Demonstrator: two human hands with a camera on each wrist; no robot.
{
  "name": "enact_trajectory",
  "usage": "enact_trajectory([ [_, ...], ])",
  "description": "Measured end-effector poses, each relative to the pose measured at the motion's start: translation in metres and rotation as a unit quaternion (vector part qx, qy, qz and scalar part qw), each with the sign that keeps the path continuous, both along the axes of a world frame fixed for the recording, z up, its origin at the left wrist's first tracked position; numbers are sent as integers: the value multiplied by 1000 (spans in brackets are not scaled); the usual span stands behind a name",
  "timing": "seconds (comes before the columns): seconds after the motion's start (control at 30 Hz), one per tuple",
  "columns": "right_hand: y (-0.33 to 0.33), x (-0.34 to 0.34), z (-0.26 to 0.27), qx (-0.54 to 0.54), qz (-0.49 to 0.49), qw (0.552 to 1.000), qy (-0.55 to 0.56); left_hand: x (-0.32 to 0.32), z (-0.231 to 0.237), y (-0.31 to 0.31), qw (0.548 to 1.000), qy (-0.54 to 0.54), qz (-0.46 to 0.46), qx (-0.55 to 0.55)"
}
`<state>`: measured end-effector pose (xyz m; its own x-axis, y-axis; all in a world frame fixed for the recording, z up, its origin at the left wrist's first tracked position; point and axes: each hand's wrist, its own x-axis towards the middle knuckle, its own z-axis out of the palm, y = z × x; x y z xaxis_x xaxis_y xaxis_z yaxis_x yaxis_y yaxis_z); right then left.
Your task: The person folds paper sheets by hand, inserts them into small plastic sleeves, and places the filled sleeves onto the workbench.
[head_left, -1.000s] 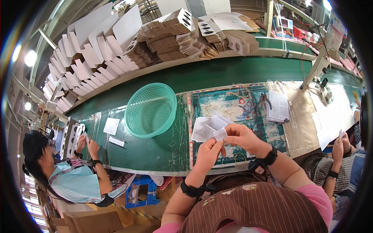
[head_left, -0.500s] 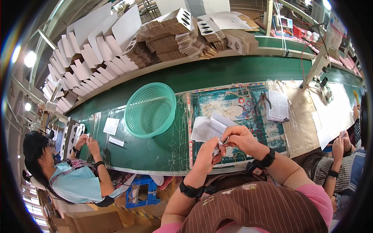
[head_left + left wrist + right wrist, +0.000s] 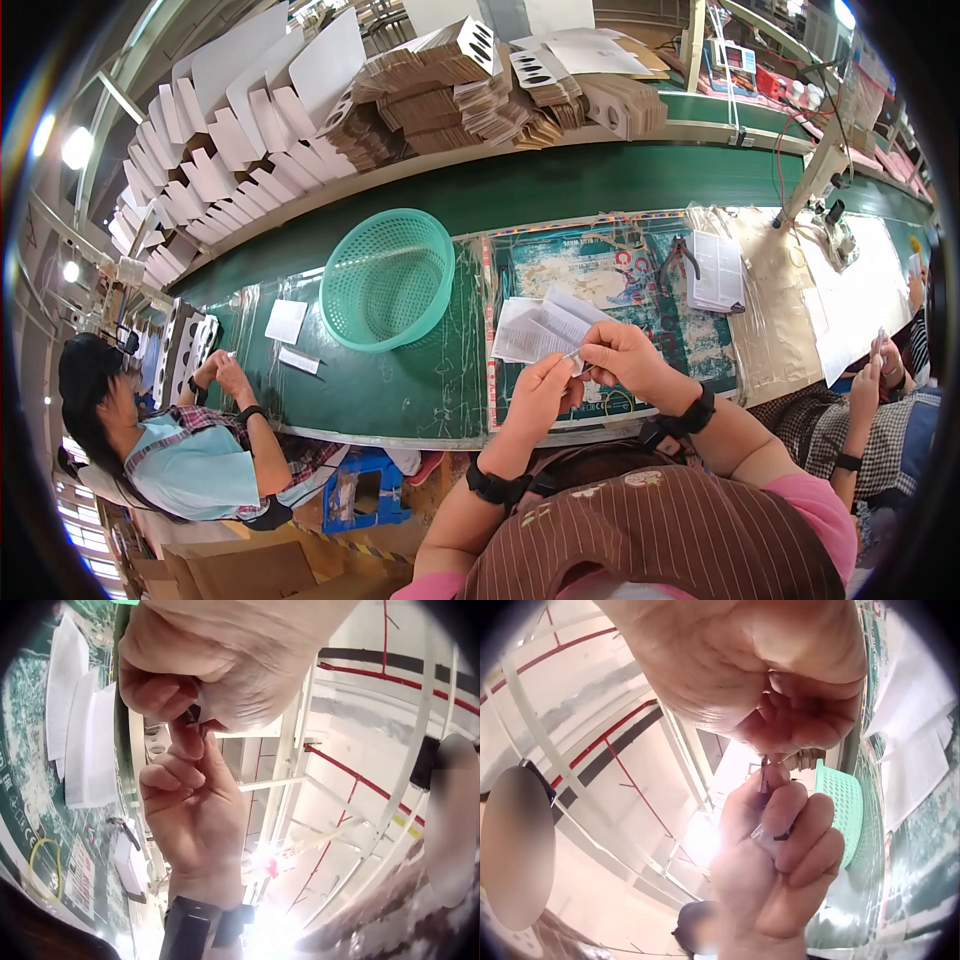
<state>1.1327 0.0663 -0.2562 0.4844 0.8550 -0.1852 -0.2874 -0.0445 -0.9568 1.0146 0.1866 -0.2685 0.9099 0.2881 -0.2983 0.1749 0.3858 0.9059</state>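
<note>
A small folded paper leaflet (image 3: 575,362) is held between the two hands above the near edge of the work mat. My left hand (image 3: 538,402) grips it with curled fingers, and a bit of its edge shows past them in the right wrist view. The right hand (image 3: 637,366) pinches its other side between thumb and fingers, the fingertips of both hands meeting. Most of the leaflet is hidden by fingers. Just beyond the hands, several printed leaflets (image 3: 525,335) lie overlapping on the mat (image 3: 590,275).
Left of the mat stands a green perforated basket (image 3: 388,335). Pliers (image 3: 680,257) lie beside a leaflet stack (image 3: 714,272) on the right. A yellow band (image 3: 46,870) rests near the front edge. Cardboard pieces (image 3: 430,95) line the back shelf. People sit on both sides.
The white printed leaflet that showed open between my hands has been folded down into a small piece. My hands have stayed in nearly the same place, the fingers shifting around it.
</note>
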Motion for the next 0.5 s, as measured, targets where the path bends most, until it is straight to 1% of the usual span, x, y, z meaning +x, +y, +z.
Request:
enact_trajectory([
  [0.03, 0, 0, -2, 0, 0, 1000, 0, 0, 0, 1, 1000, 0, 0, 0],
  [0.1, 1, 1, -9, 46, 8, 996, 81, 0, 1, 4, 996, -9, -23, -87],
  [0.13, 1, 4, -7, 47, 8, 996, 81, 1, -2, 5, 996, -9, -23, -86],
  [0.17, 1, 10, -3, -5, -3, 1000, -23, 2, -7, 8, 990, 7, -17, -142],
  [0.2, 2, 13, 2, -57, -13, 990, -127, 3, -12, 11, 980, 23, -10, -198],
  [0.23, 1, 13, 8, -58, -10, 990, -127, 4, -14, 14, 980, 23, -7, -199],
  [0.3, -3, 9, 20, -33, 94, 957, -273, 6, -19, 21, 953, 14, 11, -301],
  [0.33, -2, 7, 14, -11, 126, 939, -319, 7, -28, 24, 962, 11, -3, -272],
  [0.37, 0, 4, 15, -12, 125, 939, -320, 7, -23, 20, 962, 11, -4, -272],
  [0.43, 6, -3, 17, -20, 161, 904, -396, 9, -9, 10, 979, 63, 12, -192],
  [0.47, 8, -5, 9, -2, 153, 902, -403, 9, -10, 7, 979, 64, 12, -192],
  [0.5, 9, -6, 6, -1, 154, 903, -402, 7, -13, 4, 989, 91, -2, -115],
])
